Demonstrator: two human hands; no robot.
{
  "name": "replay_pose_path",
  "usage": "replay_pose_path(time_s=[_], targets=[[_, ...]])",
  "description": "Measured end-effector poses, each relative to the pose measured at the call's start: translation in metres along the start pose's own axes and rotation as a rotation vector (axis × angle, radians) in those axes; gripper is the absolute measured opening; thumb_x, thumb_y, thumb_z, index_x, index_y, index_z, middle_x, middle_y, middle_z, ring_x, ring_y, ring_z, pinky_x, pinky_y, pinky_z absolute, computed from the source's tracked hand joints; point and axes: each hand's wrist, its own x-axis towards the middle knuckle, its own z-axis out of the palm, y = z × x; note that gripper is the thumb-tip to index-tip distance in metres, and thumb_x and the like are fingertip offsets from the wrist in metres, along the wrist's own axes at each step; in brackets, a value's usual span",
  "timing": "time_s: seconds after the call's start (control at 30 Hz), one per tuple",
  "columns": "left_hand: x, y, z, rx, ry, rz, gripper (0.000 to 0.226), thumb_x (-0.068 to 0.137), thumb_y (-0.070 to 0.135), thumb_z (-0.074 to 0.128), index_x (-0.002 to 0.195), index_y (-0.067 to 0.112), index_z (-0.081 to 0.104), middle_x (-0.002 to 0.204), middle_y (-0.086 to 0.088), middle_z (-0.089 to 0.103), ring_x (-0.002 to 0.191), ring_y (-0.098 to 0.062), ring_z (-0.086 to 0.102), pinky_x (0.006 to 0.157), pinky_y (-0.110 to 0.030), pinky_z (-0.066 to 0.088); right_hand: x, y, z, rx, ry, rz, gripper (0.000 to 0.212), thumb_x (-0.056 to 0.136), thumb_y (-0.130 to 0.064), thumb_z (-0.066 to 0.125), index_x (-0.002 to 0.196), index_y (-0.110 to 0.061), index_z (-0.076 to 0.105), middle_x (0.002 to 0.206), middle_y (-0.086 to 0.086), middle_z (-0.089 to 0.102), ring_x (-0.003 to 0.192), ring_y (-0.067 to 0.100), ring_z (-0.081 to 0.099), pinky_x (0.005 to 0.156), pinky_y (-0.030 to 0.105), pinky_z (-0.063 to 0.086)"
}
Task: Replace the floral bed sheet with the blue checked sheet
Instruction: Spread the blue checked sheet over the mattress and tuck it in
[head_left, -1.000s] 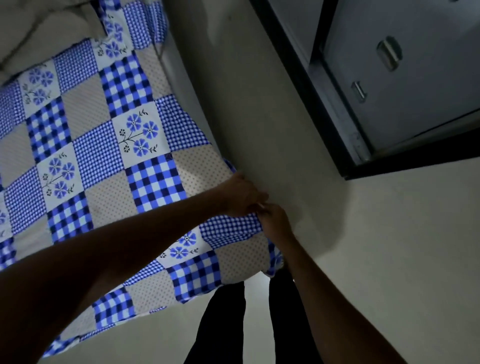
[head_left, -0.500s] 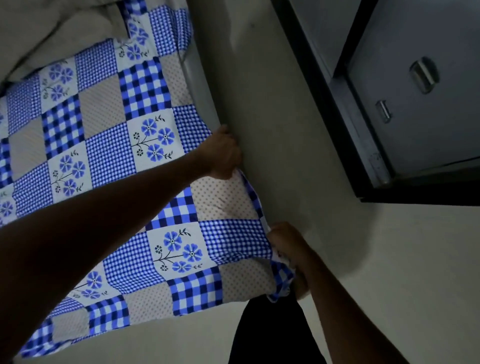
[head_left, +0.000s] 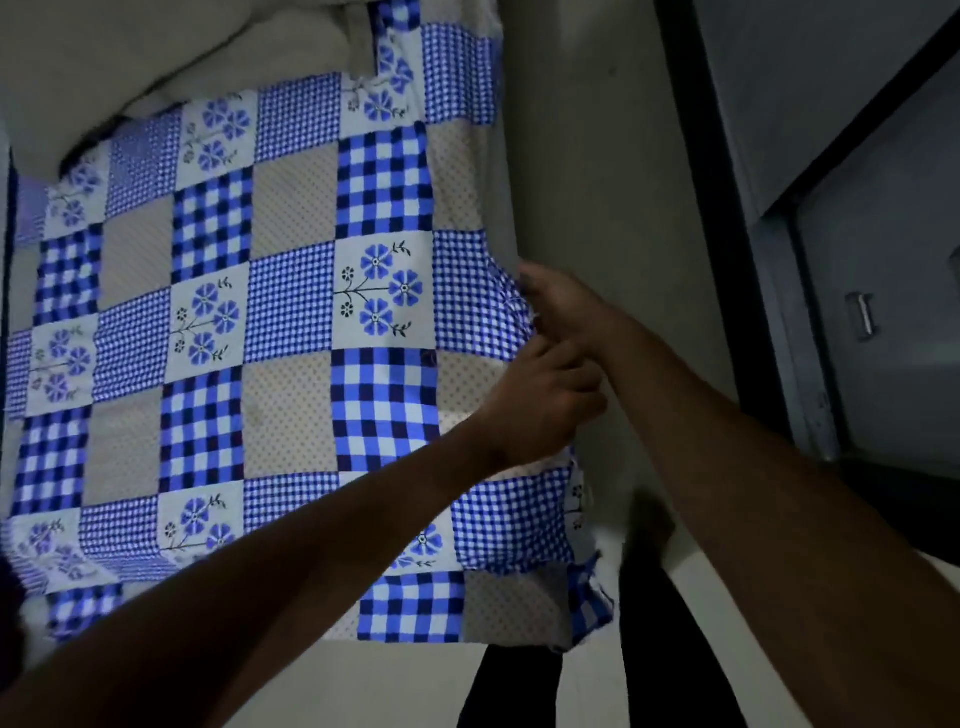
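Note:
The blue checked sheet (head_left: 291, 312), a patchwork of checks, dotted beige squares and blue flowers, lies spread flat over the bed. Both my hands meet at its right edge, beside the narrow strip of floor. My left hand (head_left: 540, 405) has curled fingers that grip the edge of the sheet. Just above it, my right hand (head_left: 563, 306) pinches the same edge, and the cloth puckers at its fingertips. The sheet's near right corner (head_left: 589, 603) hangs loose off the bed. No floral sheet is in view.
Crumpled beige bedding (head_left: 171, 57) lies at the bed's far end. A grey cabinet door with a metal handle (head_left: 862, 314) in a dark frame (head_left: 727, 260) stands to the right across pale floor (head_left: 597, 156). My dark-trousered legs (head_left: 654, 660) stand at the bed's corner.
My right hand has gone up the sheet's right edge from near the corner and now sits beside my left hand. The view has swung to show more of the bed.

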Motion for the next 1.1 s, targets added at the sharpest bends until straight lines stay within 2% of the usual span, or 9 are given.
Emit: replay_pose_path(time_s=[0.07,0.13,0.3,0.43,0.67,0.8,0.9,1.0,1.1], targets=[[0.001,-0.003,-0.003,-0.007,0.03,-0.01,0.011,0.076,0.013,0.056,0.066,0.016,0.061,0.07,0.0,0.058,0.08,-0.022,0.044,0.073,-0.036,0.032,0.021,-0.011,0.011,0.088,-0.082,0.005,0.058,0.085,-0.042,0.064,0.129,-0.005,0.058,0.113,0.015,0.064,0.102,0.031,0.061,0.094,0.04,0.052],[0.001,-0.001,-0.004,-0.033,0.012,-0.04,0.013,0.076,0.012,0.055,0.067,0.016,0.063,0.069,0.0,0.056,0.08,-0.022,0.043,0.073,-0.035,0.031,0.031,-0.029,0.021,0.146,-0.084,-0.015,0.051,0.094,-0.033,0.06,0.133,0.0,0.058,0.121,0.014,0.064,0.11,0.032,0.061,0.106,0.046,0.047],[0.006,-0.001,0.012,-0.051,-0.063,-0.126,0.005,0.071,0.015,0.059,0.069,0.018,0.062,0.071,0.001,0.054,0.082,-0.022,0.044,0.069,-0.036,0.033,0.042,-0.066,0.022,0.052,-0.001,-0.074,0.007,0.091,-0.009,0.061,0.097,-0.012,0.064,0.07,0.003,0.061,0.058,0.012,0.056,0.055,0.022,0.047],[0.008,-0.006,0.023,-0.057,-0.122,-0.185,0.01,0.064,0.013,0.067,0.069,0.019,0.061,0.074,0.001,0.053,0.084,-0.024,0.046,0.069,-0.035,0.036,0.053,-0.081,0.012,0.082,0.25,-0.297,0.038,0.085,0.017,0.049,0.102,-0.012,0.067,0.058,-0.001,0.061,0.038,0.003,0.043,0.039,0.015,0.033],[0.04,-0.035,0.013,-0.243,0.047,-0.503,0.017,0.067,0.005,0.055,0.078,0.014,0.066,0.086,-0.004,0.061,0.08,-0.022,0.05,0.068,-0.031,0.036,0.054,-0.052,-0.022,0.174,0.605,-0.222,0.03,0.089,0.012,0.048,0.098,-0.011,0.065,0.053,0.0,0.059,0.035,0.003,0.045,0.038,0.017,0.036],[0.059,-0.084,0.004,-0.235,0.177,-0.861,0.023,0.078,0.003,0.058,0.092,0.02,0.064,0.093,0.0,0.062,0.092,-0.02,0.055,0.083,-0.039,0.043,0.054,-0.052,-0.044,0.207,0.556,-0.039,0.023,0.093,-0.001,0.047,0.103,-0.013,0.064,0.07,0.003,0.064,0.05,0.01,0.05,0.049,0.02,0.034],[0.072,-0.124,0.0,-0.133,0.274,-1.017,0.026,0.081,0.013,0.058,0.106,0.014,0.065,0.104,-0.004,0.065,0.097,-0.021,0.056,0.083,-0.031,0.042,0.063,-0.071,-0.042,0.116,0.476,-0.002,0.016,0.099,-0.017,0.047,0.106,-0.016,0.061,0.095,0.004,0.068,0.069,0.011,0.056,0.06,0.021,0.039],[0.078,-0.163,0.0,-0.012,0.197,-1.101,0.05,0.078,0.038,0.052,0.122,0.016,0.062,0.119,-0.004,0.06,0.108,-0.023,0.053,0.085,-0.032,0.043,0.083,-0.09,-0.034,0.033,0.387,0.023,0.013,0.1,-0.027,0.049,0.104,-0.021,0.061,0.11,0.006,0.066,0.09,0.016,0.063,0.066,0.025,0.044],[0.082,-0.189,0.002,0.054,-0.011,-1.156,0.066,0.08,0.051,0.061,0.136,0.019,0.05,0.133,-0.007,0.051,0.118,-0.026,0.048,0.09,-0.04,0.046,0.108,-0.103,-0.024,-0.086,0.35,0.061,0.024,0.096,-0.042,0.055,0.105,-0.021,0.064,0.105,0.004,0.064,0.083,0.013,0.055,0.068,0.027,0.043]])
